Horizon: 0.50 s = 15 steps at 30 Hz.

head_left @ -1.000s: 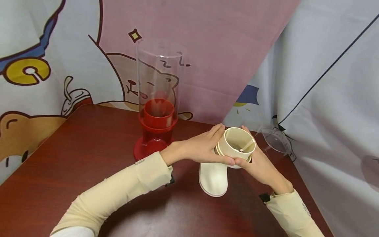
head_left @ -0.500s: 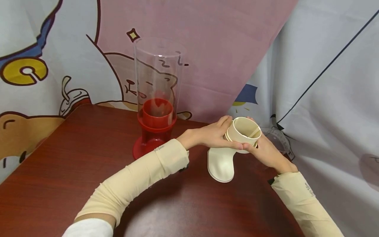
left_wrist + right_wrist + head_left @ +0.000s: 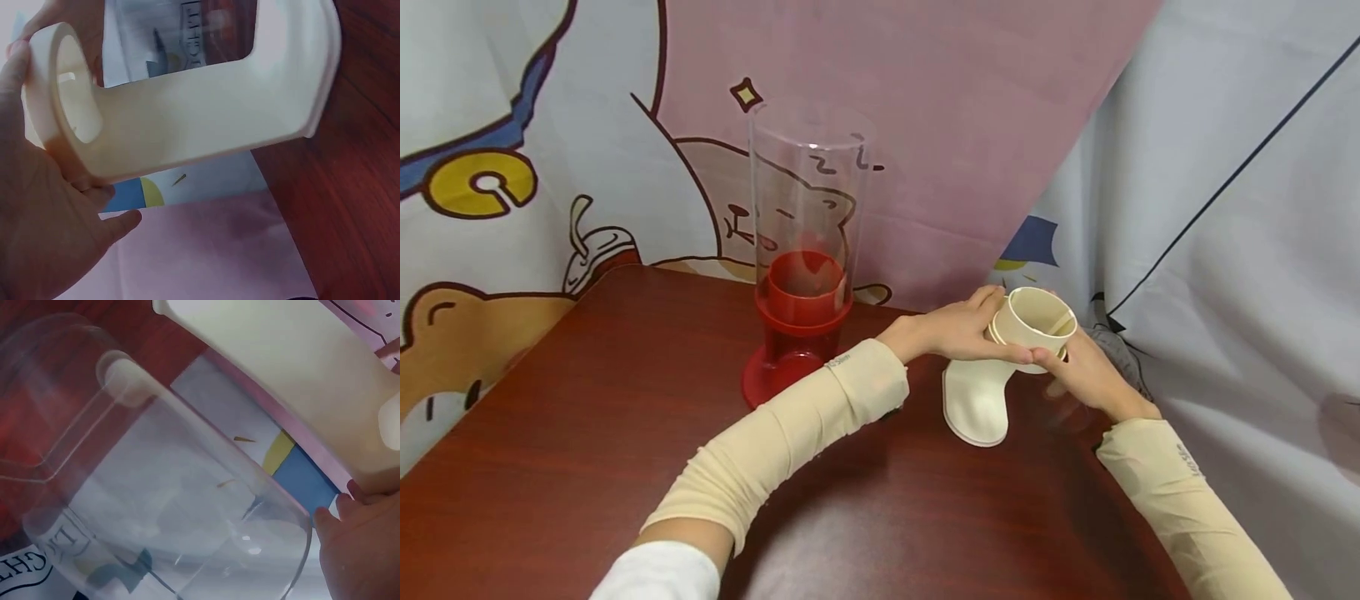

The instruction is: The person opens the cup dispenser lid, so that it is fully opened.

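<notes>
Moving the cream stand [image 3: 976, 404] outward, we keep it clamped between left hand [image 3: 962, 329] and right hand [image 3: 1086, 367], now nearer the clear container [image 3: 156, 487] beyond the right; placement seems unfinished.

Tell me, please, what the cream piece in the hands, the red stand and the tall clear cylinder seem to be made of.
Cream piece: probably moulded plastic, satin finish; smooth, rounded edges, soft highlights.
Red stand: likely plastic, glossy; even colour and bright reflections.
Clear cylinder: transparent and glossy, with the printed backdrop showing through; plastic or glass, I can't tell which.
</notes>
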Each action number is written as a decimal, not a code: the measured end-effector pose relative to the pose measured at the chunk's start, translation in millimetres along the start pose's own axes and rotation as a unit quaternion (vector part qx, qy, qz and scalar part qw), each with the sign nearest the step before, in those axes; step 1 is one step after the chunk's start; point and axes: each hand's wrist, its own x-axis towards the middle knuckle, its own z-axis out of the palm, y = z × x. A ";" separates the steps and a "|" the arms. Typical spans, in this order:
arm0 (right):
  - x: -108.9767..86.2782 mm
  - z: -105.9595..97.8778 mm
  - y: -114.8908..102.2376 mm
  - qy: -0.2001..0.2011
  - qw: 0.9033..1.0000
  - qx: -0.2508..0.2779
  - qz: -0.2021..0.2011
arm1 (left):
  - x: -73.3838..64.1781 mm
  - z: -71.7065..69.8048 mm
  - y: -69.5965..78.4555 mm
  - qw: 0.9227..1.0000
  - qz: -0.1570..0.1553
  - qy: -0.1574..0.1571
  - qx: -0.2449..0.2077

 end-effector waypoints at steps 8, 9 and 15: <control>-5.5 3.3 -0.5 0.030 0.999 0.027 0.007 | -6.6 5.6 -1.8 0.999 0.011 0.049 -0.018; -8.2 2.1 -1.3 0.034 0.999 0.025 0.008 | -9.0 5.6 -1.7 0.998 0.009 0.053 -0.014; -39.2 -3.6 -6.4 0.049 0.999 0.004 0.024 | -41.9 6.4 -4.4 0.997 0.024 0.063 0.040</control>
